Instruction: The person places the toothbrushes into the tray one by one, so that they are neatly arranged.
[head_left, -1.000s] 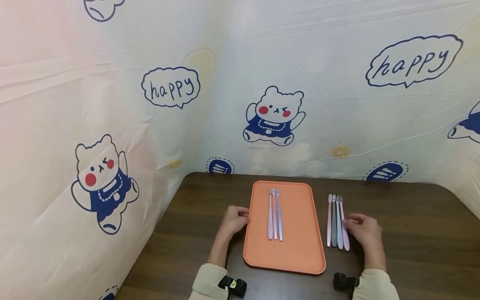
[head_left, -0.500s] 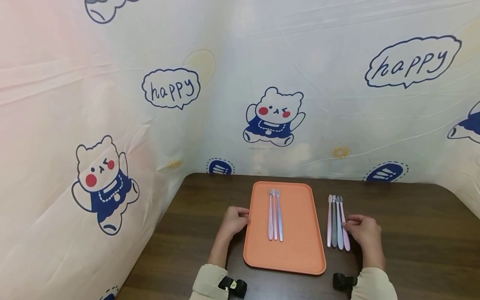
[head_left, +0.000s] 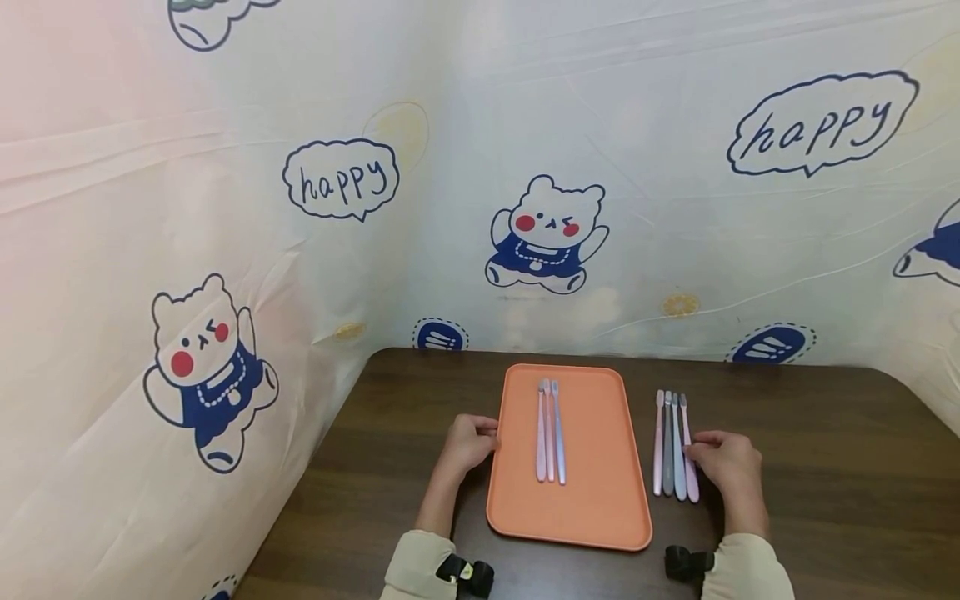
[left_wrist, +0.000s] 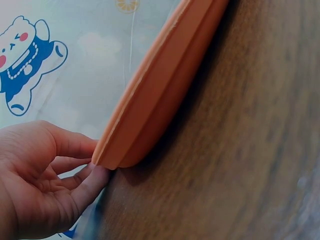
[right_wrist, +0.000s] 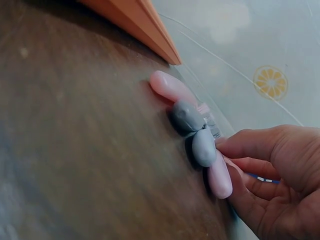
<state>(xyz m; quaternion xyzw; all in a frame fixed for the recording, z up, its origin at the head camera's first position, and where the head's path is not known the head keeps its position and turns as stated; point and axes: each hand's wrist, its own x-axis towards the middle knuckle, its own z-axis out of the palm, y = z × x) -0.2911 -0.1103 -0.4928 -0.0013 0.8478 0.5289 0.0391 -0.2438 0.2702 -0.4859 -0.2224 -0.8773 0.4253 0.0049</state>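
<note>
In the head view an orange tray (head_left: 600, 500) lies on the table, with three pastel toothbrushes (head_left: 551, 437) side by side on it. My left hand (head_left: 468, 442) holds the tray's left rim; in the left wrist view its thumb and index finger pinch the rim's edge (left_wrist: 107, 155). To the right of the tray, several more toothbrushes lie in a row: pink (head_left: 658, 450), grey (head_left: 668, 454), light blue (head_left: 679, 471) and, rightmost, pale pink (head_left: 692, 483). My right hand (head_left: 731, 471) pinches the pale pink toothbrush (right_wrist: 219, 177) between thumb and index finger, its fingertips also close against the light blue one.
The dark wooden table (head_left: 847, 483) reaches back to a pale curtain (head_left: 660, 233) printed with bears and the word "happy". Black wrist straps with cameras (head_left: 465, 575) sit on both sleeves. The tray's raised rim (right_wrist: 135, 27) stands left of the toothbrush row.
The right hand has shifted very slightly at the pale pink toothbrush. The left hand, tray and toothbrushes look the same; the head view has tilted by a hair.
</note>
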